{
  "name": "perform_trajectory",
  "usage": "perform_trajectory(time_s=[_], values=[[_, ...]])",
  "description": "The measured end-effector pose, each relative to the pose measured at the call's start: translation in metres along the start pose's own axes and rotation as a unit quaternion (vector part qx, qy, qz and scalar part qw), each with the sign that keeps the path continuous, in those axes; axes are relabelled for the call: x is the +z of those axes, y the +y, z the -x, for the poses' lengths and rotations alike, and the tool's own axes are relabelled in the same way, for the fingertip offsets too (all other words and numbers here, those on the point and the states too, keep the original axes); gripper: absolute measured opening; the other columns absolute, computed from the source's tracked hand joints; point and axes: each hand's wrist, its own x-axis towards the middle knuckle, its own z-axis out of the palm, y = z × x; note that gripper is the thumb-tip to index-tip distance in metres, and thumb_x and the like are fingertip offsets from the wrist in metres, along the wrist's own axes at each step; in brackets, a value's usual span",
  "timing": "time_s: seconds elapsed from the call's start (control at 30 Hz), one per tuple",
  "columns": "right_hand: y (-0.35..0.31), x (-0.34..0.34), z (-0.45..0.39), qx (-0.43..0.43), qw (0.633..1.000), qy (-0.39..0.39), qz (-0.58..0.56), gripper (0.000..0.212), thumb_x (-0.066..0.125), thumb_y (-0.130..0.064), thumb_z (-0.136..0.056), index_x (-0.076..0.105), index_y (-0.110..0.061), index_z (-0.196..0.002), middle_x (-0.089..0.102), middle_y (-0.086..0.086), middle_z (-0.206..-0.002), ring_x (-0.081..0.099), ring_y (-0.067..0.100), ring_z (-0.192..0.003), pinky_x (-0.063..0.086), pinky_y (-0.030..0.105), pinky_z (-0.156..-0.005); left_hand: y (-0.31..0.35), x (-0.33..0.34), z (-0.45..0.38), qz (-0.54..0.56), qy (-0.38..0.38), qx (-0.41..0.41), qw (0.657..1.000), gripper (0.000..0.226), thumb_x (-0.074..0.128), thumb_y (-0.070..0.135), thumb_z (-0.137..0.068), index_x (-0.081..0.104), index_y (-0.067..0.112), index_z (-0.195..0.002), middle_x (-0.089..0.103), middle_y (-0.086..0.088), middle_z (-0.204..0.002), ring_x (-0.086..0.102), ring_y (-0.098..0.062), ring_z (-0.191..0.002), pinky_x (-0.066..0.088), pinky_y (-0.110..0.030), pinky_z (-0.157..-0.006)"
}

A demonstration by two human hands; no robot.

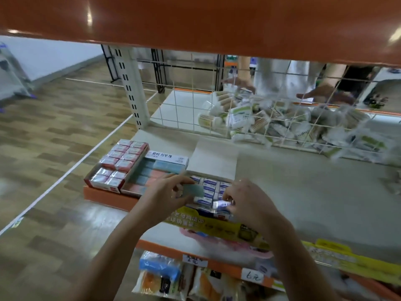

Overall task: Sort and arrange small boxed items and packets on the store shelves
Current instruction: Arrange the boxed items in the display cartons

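On the grey shelf [303, 192] stands an open white display box [213, 159] full of small blue-and-white erasers [209, 184]. My left hand [165, 195] holds a pale teal eraser [194, 190] over the box's left edge. My right hand [247, 202] pinches a small shiny wrapped eraser [220, 204] at the box's front. Left of it sits a box of teal and pink erasers [149, 172] with a Korean-lettered lid, and further left red-and-white small boxes [119, 161].
An orange shelf [195, 20] hangs close overhead. A wire grid [238, 105] backs the shelf; behind it lie piled packets [282, 122] and another person's hands [238, 82]. Yellow packaging [249, 233] lies on the shelf's front edge. Packets hang below. Wood-look floor lies to the left.
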Motion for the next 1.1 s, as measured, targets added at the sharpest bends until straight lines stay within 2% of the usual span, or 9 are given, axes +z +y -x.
perform_trajectory(time_s=[0.13,0.3,0.47,0.6,0.67,0.73,0.9,0.97,1.1], values=[[-0.006,0.006,0.0,0.03,0.999,0.016,-0.021,0.019,0.058,-0.019,-0.086,0.064,-0.019,-0.104,0.061,0.0,-0.107,0.048,0.018,-0.108,0.039,0.028,-0.089,-0.012,-0.008,-0.003,0.008,0.009,0.012,1.0,0.034,0.073,0.021,-0.079,0.062,0.032,-0.109,0.051,0.024,-0.094,0.051,0.001,-0.087,0.039,-0.012,-0.071],[-0.015,0.012,0.002,0.078,0.996,0.026,-0.02,0.015,0.064,-0.02,-0.083,0.06,-0.021,-0.097,0.057,-0.003,-0.103,0.045,0.016,-0.104,0.036,0.024,-0.086,-0.027,-0.024,-0.005,0.008,-0.028,0.034,0.999,0.035,0.069,0.027,-0.082,0.054,0.043,-0.109,0.049,0.026,-0.097,0.049,0.0,-0.09,0.038,-0.017,-0.071],[-0.025,0.01,-0.002,0.125,0.992,-0.009,0.009,0.021,0.065,-0.026,-0.084,0.058,-0.024,-0.103,0.054,-0.004,-0.112,0.042,0.016,-0.109,0.034,0.025,-0.091,-0.05,-0.044,-0.007,-0.013,-0.035,0.049,0.998,0.034,0.068,0.027,-0.083,0.058,0.035,-0.114,0.045,0.029,-0.092,0.046,0.004,-0.087,0.035,-0.013,-0.067],[-0.034,-0.001,-0.008,0.166,0.985,-0.041,0.009,0.028,0.062,-0.03,-0.086,0.058,-0.024,-0.114,0.055,-0.002,-0.116,0.043,0.017,-0.11,0.036,0.028,-0.09,-0.075,-0.063,-0.017,-0.04,-0.033,0.054,0.997,0.032,0.069,0.026,-0.083,0.061,0.031,-0.113,0.047,0.024,-0.092,0.047,0.001,-0.081,0.035,-0.012,-0.067],[-0.041,-0.006,-0.011,0.183,0.983,-0.014,-0.017,0.026,0.06,-0.031,-0.088,0.06,-0.022,-0.113,0.059,0.0,-0.111,0.047,0.016,-0.104,0.038,0.028,-0.085,-0.091,-0.072,-0.025,-0.066,-0.01,0.057,0.996,0.032,0.074,0.025,-0.079,0.067,0.026,-0.109,0.055,0.011,-0.095,0.049,-0.008,-0.084,0.041,-0.022,-0.071],[-0.053,-0.009,-0.016,0.183,0.981,0.022,-0.059,0.024,0.059,-0.032,-0.09,0.062,-0.02,-0.11,0.061,-0.001,-0.104,0.05,0.013,-0.096,0.039,0.026,-0.078,-0.106,-0.079,-0.035,-0.098,-0.007,0.041,0.994,0.033,0.076,0.025,-0.077,0.069,0.022,-0.109,0.059,0.0,-0.101,0.051,-0.021,-0.095,0.042,-0.034,-0.082],[-0.096,-0.011,-0.042,0.165,0.981,0.008,-0.106,0.028,0.051,-0.04,-0.094,0.061,-0.017,-0.105,0.055,-0.002,-0.1,0.052,0.013,-0.088,0.043,0.028,-0.076,-0.123,-0.093,-0.055,-0.213,-0.056,0.048,0.974,0.035,0.066,0.032,-0.085,0.063,0.021,-0.118,0.059,-0.006,-0.124,0.047,-0.027,-0.118,0.028,-0.038,-0.106],[-0.109,-0.008,-0.054,0.178,0.978,-0.002,-0.109,0.031,0.049,-0.043,-0.094,0.061,-0.016,-0.105,0.054,0.0,-0.104,0.053,0.015,-0.092,0.045,0.031,-0.08,-0.128,-0.093,-0.061,-0.239,-0.076,0.052,0.967,0.037,0.061,0.035,-0.087,0.059,0.024,-0.122,0.056,-0.004,-0.129,0.043,-0.026,-0.122,0.029,-0.037,-0.104],[-0.125,0.001,-0.069,0.222,0.969,-0.001,-0.11,0.031,0.05,-0.044,-0.093,0.061,-0.018,-0.106,0.052,-0.001,-0.106,0.053,0.015,-0.092,0.046,0.034,-0.084,-0.136,-0.091,-0.073,-0.259,-0.087,0.073,0.959,0.035,0.059,0.041,-0.087,0.057,0.031,-0.12,0.058,0.004,-0.123,0.043,-0.02,-0.115,0.035,-0.032,-0.092]])
